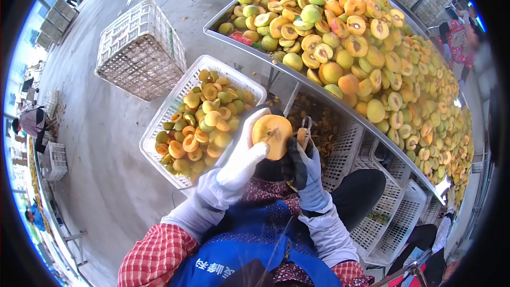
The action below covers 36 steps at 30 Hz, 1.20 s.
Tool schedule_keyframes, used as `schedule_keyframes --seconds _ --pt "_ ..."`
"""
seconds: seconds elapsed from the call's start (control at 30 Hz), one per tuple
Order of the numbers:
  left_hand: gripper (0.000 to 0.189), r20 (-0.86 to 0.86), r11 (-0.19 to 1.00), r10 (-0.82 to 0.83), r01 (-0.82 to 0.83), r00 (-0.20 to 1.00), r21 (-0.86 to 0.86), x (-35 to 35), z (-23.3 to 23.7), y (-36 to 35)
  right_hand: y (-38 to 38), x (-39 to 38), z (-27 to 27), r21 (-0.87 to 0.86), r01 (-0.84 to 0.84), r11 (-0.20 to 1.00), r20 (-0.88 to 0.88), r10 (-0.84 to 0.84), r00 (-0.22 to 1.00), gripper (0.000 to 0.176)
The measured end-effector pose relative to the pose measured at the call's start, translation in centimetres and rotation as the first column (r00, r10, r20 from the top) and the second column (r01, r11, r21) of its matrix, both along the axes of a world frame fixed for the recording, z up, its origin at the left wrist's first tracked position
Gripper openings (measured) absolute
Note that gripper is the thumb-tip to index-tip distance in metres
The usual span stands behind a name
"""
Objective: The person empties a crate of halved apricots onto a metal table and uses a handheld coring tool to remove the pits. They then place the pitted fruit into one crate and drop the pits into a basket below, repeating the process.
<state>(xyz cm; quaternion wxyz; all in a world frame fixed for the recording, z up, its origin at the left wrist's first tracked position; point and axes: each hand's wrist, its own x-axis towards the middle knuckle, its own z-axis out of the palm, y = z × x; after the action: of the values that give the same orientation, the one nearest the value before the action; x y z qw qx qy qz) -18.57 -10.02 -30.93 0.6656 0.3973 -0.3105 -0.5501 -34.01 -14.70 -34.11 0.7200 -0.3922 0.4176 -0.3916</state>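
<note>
In my white-gloved left hand (242, 155) is a yellow peach half (272, 136), its cut face turned up and browned around the middle. My left fingers curl round its side, with the thumb on the near edge. My right hand (304, 172), in a glove with dark fingertips, grips a small tool with a wooden handle (303, 137) and a curved metal loop at its end. The right fingertips are right at the peach half's edge. Below and left of my hands, a white crate (154, 135) holds many hollowed peach halves (199, 141).
A metal-edged table (319, 84) heaped with halved peaches (366, 48) runs along the right. An upturned white crate (139, 56) stands on the floor at left. Under the table are a bin of brown scraps (321, 119) and several white crates (380, 223). Another person (459, 42) sits beyond the table.
</note>
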Motion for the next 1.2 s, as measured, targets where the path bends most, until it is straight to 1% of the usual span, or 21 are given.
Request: schedule_keyframes --seconds 0.03,0.1,0.13,0.17,0.2,0.23,0.33,0.37,0.47,0.5,0.53,0.57,0.7,0.73,0.83,0.9,0.97,1.07,1.1,1.17,1.2 --pt "0.079 0.098 0.998 0.066 -0.065 0.993 -0.008 0.9 -0.2 0.2 -1.8 0.5 0.4 -0.064 -0.101 0.993 -0.046 0.098 0.994 0.014" --pt "0.069 -0.02 0.986 0.069 -0.065 0.997 0.156 3.1 -1.6 1.3 -5.9 2.0 0.8 -0.213 -0.257 0.943 -0.116 0.237 0.965 0.018" --pt "0.068 -0.069 0.98 0.094 -0.08 0.993 0.182 3.5 -2.1 1.9 -8.5 2.9 1.0 -0.586 -0.327 0.741 -0.488 -0.001 0.873 0.023" --pt "0.068 -0.116 0.975 0.118 -0.093 0.986 0.202 3.8 -2.5 2.3 -10.8 4.0 1.7 -0.612 -0.332 0.718 -0.548 -0.083 0.832 0.036" --pt "0.069 -0.162 0.969 0.141 -0.103 0.977 0.223 4.2 -3.2 2.7 -13.9 4.8 1.2 -0.7 -0.463 0.544 -0.682 -0.314 0.661 0.039" --pt "0.074 -0.242 0.965 0.116 -0.051 0.963 0.259 5.0 -4.6 3.4 -16.8 5.6 0.1 -0.706 -0.547 0.45 -0.708 -0.45 0.544 0.04" --pt "0.074 -0.432 0.915 0.32 -0.157 0.843 0.371 5.5 -4.5 3.3 -22.8 8.0 -1.2 -0.48 -0.769 0.422 -0.803 -0.564 0.192 0.034" --pt "0.073 -0.501 0.931 0.3 -0.135 0.812 0.338 6.4 -4.6 3.6 -23.9 8.6 -1.3 -0.387 -0.835 0.392 -0.801 -0.59 0.095 0.031" --pt "0.073 -0.615 0.915 0.374 -0.168 0.694 0.366 7.9 -4.9 3.1 -25.2 11.5 1.3 -0.381 -0.858 0.344 -0.789 -0.605 0.108 0.027" --pt "0.073 -0.633 0.899 0.417 -0.19 0.652 0.396 8.3 -5.0 2.8 -26.0 12.9 1.1 -0.437 -0.853 0.285 -0.782 -0.588 0.205 0.026" --pt "0.071 -0.715 0.941 0.314 -0.102 0.625 0.324 9.4 -5.8 3.0 -26.7 14.4 0.8 -0.495 -0.838 0.23 -0.769 -0.565 0.3 0.026" --pt "0.07 -0.692 0.935 0.323 -0.104 0.646 0.34 9.6 -6.2 2.9 -27.2 15.8 0.4 -0.553 -0.814 0.178 -0.748 -0.536 0.391 0.025" --pt "0.07 -0.589 0.934 0.303 -0.111 0.749 0.339 9.9 -5.7 2.2 -27.9 20.6 -2.6 -0.422 -0.875 0.237 -0.863 -0.401 0.308 0.029" --pt "0.071 -0.53 0.946 0.27 -0.117 0.804 0.304 9.7 -5.2 2.0 -28.5 21.5 -3.5 -0.316 -0.899 0.304 -0.915 -0.347 0.205 0.034" --pt "0.079 -0.38 0.962 0.199 -0.106 0.904 0.252 9.7 -4.6 1.7 -28.9 22.2 -2.8 -0.291 -0.886 0.36 -0.935 -0.304 0.184 0.039" --pt "0.084 -0.214 0.966 0.167 -0.117 0.962 0.231 9.6 -3.1 0.5 -29.6 21.9 -2.2 -0.279 -0.846 0.453 -0.959 -0.178 0.221 0.048" --pt "0.088 -0.211 0.984 0.116 -0.083 0.97 0.158 10.0 -3.6 0.1 -30.7 21.3 -2.7 -0.273 -0.841 0.467 -0.955 -0.028 0.295 0.049" --pt "0.081 -0.274 0.998 0.039 -0.025 0.961 0.052 10.4 -3.9 0.1 -30.6 19.0 -1.6 -0.126 -0.828 0.546 -0.933 0.218 0.286 0.049" --pt "0.08 -0.346 0.989 0.123 -0.088 0.93 0.115 10.3 -3.9 0.0 -30.2 18.0 -1.8 -0.257 -0.816 0.517 -0.931 0.092 0.352 0.051" --pt "0.077 -0.468 0.959 0.26 -0.168 0.845 0.23 9.9 -3.7 -0.5 -26.6 16.0 1.8 -0.416 -0.755 0.506 -0.876 0.001 0.483 0.048" --pt "0.071 -0.459 0.907 0.413 -0.312 0.786 0.282 9.3 -3.1 -1.2 -24.8 15.0 2.7 -0.519 -0.704 0.486 -0.816 -0.035 0.578 0.045"
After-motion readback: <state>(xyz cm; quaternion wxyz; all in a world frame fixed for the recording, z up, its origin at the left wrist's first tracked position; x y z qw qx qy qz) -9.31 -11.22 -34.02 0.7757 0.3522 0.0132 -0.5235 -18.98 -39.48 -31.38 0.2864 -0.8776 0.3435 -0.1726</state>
